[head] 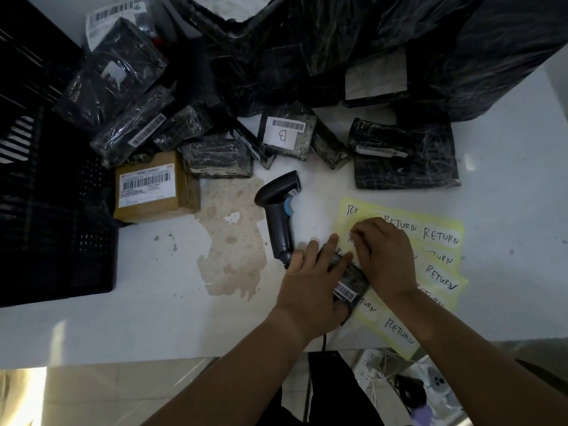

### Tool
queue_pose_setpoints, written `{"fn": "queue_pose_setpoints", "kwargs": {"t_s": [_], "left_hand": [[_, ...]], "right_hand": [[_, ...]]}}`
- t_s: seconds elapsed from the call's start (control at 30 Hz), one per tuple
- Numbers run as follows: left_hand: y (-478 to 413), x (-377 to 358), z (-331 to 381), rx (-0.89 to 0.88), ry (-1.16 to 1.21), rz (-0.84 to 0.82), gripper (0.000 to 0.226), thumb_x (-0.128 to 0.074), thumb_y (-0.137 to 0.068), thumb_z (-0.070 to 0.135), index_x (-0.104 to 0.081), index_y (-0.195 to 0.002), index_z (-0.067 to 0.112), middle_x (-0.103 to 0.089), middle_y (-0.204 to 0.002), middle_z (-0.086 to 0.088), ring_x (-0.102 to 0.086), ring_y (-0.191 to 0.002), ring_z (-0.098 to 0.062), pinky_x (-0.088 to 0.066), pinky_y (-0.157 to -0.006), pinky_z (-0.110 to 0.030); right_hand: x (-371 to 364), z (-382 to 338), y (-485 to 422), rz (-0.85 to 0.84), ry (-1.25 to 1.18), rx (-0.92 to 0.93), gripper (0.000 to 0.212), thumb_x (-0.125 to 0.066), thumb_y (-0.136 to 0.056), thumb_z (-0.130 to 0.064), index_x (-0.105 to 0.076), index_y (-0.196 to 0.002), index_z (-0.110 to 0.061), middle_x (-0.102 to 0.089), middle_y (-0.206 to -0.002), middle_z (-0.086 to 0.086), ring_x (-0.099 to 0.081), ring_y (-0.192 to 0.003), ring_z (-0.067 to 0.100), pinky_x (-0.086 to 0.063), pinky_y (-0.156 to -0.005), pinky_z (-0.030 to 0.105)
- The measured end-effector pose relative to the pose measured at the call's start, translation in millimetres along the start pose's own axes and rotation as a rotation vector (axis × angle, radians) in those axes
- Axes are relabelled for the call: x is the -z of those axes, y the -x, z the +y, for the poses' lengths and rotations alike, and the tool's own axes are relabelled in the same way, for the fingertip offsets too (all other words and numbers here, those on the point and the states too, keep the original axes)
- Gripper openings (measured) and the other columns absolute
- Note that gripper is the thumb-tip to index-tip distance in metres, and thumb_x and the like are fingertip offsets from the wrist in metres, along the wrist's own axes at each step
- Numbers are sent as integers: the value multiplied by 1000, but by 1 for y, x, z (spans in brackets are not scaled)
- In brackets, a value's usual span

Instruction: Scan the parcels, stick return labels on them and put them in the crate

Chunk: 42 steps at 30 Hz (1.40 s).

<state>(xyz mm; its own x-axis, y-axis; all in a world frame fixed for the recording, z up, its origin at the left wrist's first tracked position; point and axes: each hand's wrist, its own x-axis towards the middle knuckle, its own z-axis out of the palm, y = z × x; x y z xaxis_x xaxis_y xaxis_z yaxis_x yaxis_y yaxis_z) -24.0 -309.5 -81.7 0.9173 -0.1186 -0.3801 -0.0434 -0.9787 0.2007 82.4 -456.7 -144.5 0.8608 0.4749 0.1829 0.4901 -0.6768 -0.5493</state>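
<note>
Head view: left hand grips small parcel; right hand, just beside, pinches label sheet.

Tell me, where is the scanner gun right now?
In the head view, the scanner lies on the white table between the brown box and the yellow label sheet, its handle beside the left hand.

Desk layout, roughly

Crate sits far left on the table, parcels heaped along the back, scanner mid-table, label sheet right of it, small parcel overlapping the sheet's left edge.
</note>
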Motion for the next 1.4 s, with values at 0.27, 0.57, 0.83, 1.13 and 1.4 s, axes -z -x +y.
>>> {"fn": "queue_pose_setpoints", "kwargs": {"t_s": [0.27,0.57,0.83,1.13,1.4], "left_hand": [[-2,3,0,3,0,-22,78,-38,-77,56,-55,-144,21,-41,-157,-13,-44,-136,-42,-25,-106,-48],[-28,35,-11,34,-12,59,63,-45,-77,33,-58,-135,12,-54,-138,-11,-43,-131,-38,-21,-101,-44],[-72,53,-41,-118,-263,-100,81,-54,-94,31,-9,-162,34,-6,-163,-12,-14,-144,-37,-9,-108,-43],[-79,56,-48,-201,-270,-96,73,-45,-97,15,-18,-159,42,-8,-163,-11,-16,-141,-34,-12,-107,-41],[-78,60,-45,-206,-384,-127,71,-35,-101,14,-6,-161,40,-5,-164,-14,-14,-144,-36,-13,-114,-43]], "right_hand": [[-1,-6,-3,-1,-57,-80,6,-65,-92,-15,-69,-96,-13,-65,-94,1,-62,-80,21,-51,-72,43],[2,-12,-4,23,-98,-122,6,-67,-88,-9,-69,-92,-13,-65,-90,1,-60,-78,19,-50,-72,41],[4,-12,-4,70,-133,-75,4,-71,-86,-5,-71,-87,-9,-65,-83,3,-58,-68,17,-50,-63,37],[5,-10,-5,38,-143,-95,2,-68,-86,-9,-68,-87,-11,-64,-86,1,-59,-72,17,-51,-67,40],[4,-13,-7,11,-85,-101,4,-68,-88,-9,-66,-86,-13,-62,-84,0,-58,-70,19,-48,-63,39]]}}
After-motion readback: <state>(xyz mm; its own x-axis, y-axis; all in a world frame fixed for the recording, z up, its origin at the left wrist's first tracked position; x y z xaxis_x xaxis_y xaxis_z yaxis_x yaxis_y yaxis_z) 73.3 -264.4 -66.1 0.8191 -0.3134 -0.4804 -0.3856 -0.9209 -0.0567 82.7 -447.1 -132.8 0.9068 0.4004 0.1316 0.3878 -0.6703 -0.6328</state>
